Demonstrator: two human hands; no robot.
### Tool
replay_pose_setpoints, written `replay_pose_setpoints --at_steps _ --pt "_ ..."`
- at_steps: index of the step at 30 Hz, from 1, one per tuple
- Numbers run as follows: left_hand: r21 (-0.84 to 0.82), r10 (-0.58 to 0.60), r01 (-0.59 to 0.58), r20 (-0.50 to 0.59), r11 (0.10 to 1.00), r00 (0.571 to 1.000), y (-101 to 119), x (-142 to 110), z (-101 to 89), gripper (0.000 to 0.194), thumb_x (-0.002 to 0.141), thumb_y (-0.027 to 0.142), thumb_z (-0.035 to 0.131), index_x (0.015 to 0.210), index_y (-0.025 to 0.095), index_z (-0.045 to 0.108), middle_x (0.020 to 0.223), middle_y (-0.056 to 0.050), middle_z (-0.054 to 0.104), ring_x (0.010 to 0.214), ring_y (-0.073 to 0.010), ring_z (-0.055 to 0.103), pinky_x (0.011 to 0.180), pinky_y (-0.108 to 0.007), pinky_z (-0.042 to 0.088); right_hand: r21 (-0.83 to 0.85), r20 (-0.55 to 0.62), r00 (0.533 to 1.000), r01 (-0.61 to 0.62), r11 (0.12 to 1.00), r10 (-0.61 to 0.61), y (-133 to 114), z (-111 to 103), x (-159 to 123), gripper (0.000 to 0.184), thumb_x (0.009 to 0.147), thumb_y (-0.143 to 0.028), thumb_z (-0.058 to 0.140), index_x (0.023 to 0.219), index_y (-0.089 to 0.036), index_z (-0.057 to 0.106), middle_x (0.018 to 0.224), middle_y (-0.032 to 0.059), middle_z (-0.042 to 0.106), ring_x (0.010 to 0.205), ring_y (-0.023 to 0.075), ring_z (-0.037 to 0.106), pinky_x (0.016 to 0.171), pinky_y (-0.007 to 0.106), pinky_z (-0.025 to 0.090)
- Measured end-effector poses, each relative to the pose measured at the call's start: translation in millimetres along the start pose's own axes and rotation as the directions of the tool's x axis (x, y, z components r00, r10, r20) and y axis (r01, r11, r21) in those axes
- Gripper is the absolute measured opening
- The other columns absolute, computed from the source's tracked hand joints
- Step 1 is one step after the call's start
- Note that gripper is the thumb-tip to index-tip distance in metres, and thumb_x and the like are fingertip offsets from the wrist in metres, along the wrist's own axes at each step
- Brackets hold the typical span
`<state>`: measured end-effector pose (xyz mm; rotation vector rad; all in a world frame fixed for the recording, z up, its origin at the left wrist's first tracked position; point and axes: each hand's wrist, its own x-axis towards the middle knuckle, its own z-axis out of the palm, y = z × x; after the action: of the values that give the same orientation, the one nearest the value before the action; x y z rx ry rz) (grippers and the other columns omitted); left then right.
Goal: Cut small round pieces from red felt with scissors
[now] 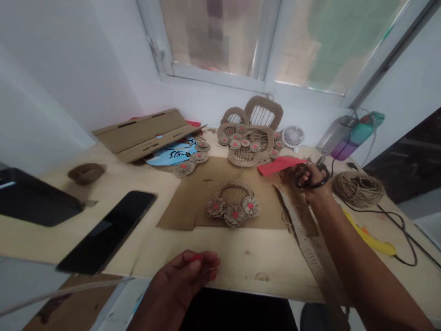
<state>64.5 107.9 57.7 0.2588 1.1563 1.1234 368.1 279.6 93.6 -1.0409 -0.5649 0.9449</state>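
My left hand [186, 280] is closed near the front edge of the table, pinching a small red piece [196, 257], perhaps paper. My right hand [312, 177] grips a pair of scissors [322, 183] by the black handles, beside a strip of red paper [280, 164]; whether the two touch I cannot tell. Between my hands, a twine-wrapped ring [237, 187] with several pleated cardboard flowers [235, 215] with red centres lies on a flat cardboard sheet [181, 209].
Behind stand several twine-wrapped frames [265, 110] and a small white fan [293, 136]. To the right are a twine coil [358, 188], a yellow glue gun [374, 239] and cables. A phone [108, 232], a tape roll [86, 174] and folded cardboard [148, 131] lie left.
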Motion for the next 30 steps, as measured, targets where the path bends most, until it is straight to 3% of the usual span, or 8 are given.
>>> replay_pose_setpoints --at_steps 2,6,8,12,15,18,25,30 --pt "0.075 0.052 -0.051 -0.016 0.996 0.999 0 -2 5.6 0.018 0.055 0.020 0.082 0.061 0.018 0.064 0.070 -0.004 0.075 0.073 -0.0199 0.070 0.073 -0.030 0.056 -0.024 -0.014 0.997 0.073 0.997 -0.073 -19 -6 -13 0.021 0.076 -0.022 0.074 0.071 -0.019 0.053 0.045 -0.0125 0.042 0.033 0.0034 0.035 0.031 0.011 0.033" --pt "0.189 0.145 -0.149 0.036 0.971 0.989 -4 -4 14.2 0.019 0.058 0.024 0.081 0.062 0.018 0.064 0.062 -0.002 0.072 0.064 -0.0156 0.066 0.066 -0.025 0.053 -0.113 0.080 0.993 0.099 0.989 -0.091 -47 -19 -64 0.021 0.064 -0.021 0.078 0.080 -0.016 0.065 0.039 -0.0117 0.042 0.031 0.0036 0.034 0.029 0.012 0.029" --pt "0.209 0.168 -0.174 0.045 0.962 0.985 -5 -6 18.4 0.017 0.060 0.025 0.079 0.065 0.018 0.065 0.062 -0.001 0.072 0.062 -0.0149 0.065 0.066 -0.025 0.053 -0.223 0.196 0.980 0.089 0.971 -0.045 -48 -28 -102 0.027 0.067 -0.025 0.077 0.091 -0.016 0.069 0.040 -0.0097 0.047 0.032 0.0061 0.040 0.031 0.015 0.033" --pt "0.208 0.175 -0.188 0.079 0.960 0.981 -6 -12 23.7 0.015 0.064 0.026 0.077 0.066 0.018 0.065 0.063 -0.002 0.073 0.063 -0.0144 0.065 0.069 -0.026 0.052 -0.589 0.398 0.894 0.076 0.805 0.206 -29 -41 -175 0.032 0.080 -0.036 0.070 0.107 -0.018 0.069 0.047 -0.0021 0.062 0.042 0.0127 0.057 0.046 0.022 0.046" --pt "0.215 0.167 -0.192 0.132 0.957 0.977 -6 -16 21.9 0.015 0.066 0.027 0.077 0.067 0.018 0.065 0.065 -0.001 0.073 0.067 -0.0145 0.067 0.072 -0.026 0.052 -0.709 0.461 0.807 0.085 0.700 0.369 -12 -40 -212 0.030 0.083 -0.036 0.066 0.109 -0.021 0.069 0.057 0.0009 0.067 0.049 0.0156 0.062 0.046 0.022 0.045" --pt "0.237 0.178 -0.212 0.155 0.948 0.972 -6 -20 18.2 0.014 0.069 0.027 0.076 0.068 0.019 0.065 0.068 0.000 0.074 0.070 -0.0140 0.068 0.075 -0.024 0.051 -0.672 0.555 0.759 0.169 0.721 0.340 -1 -35 -231 0.031 0.079 -0.032 0.069 0.109 -0.023 0.070 0.069 0.0030 0.071 0.060 0.0179 0.066 0.052 0.023 0.050" --pt "0.236 0.159 -0.204 0.194 0.950 0.968 -5 -33 17.4 0.012 0.070 0.022 0.073 0.067 0.020 0.062 0.075 0.000 0.076 0.077 -0.0161 0.068 0.080 -0.028 0.050 -0.549 0.644 0.739 0.268 0.792 0.196 4 -39 -247 0.054 0.073 -0.041 0.073 0.124 -0.025 0.062 0.110 0.0102 0.066 0.092 0.0266 0.064 0.077 0.033 0.053" --pt "0.389 0.083 -0.212 0.322 0.896 0.943 -2 -38 18.3 0.010 0.074 0.026 0.070 0.069 0.019 0.065 0.074 -0.001 0.073 0.074 -0.0151 0.064 0.074 -0.026 0.047 -0.613 0.577 0.755 0.149 0.776 0.311 4 -27 -243 0.037 0.076 -0.023 0.069 0.113 -0.026 0.065 0.081 0.0007 0.065 0.070 0.0160 0.061 0.064 0.024 0.050"
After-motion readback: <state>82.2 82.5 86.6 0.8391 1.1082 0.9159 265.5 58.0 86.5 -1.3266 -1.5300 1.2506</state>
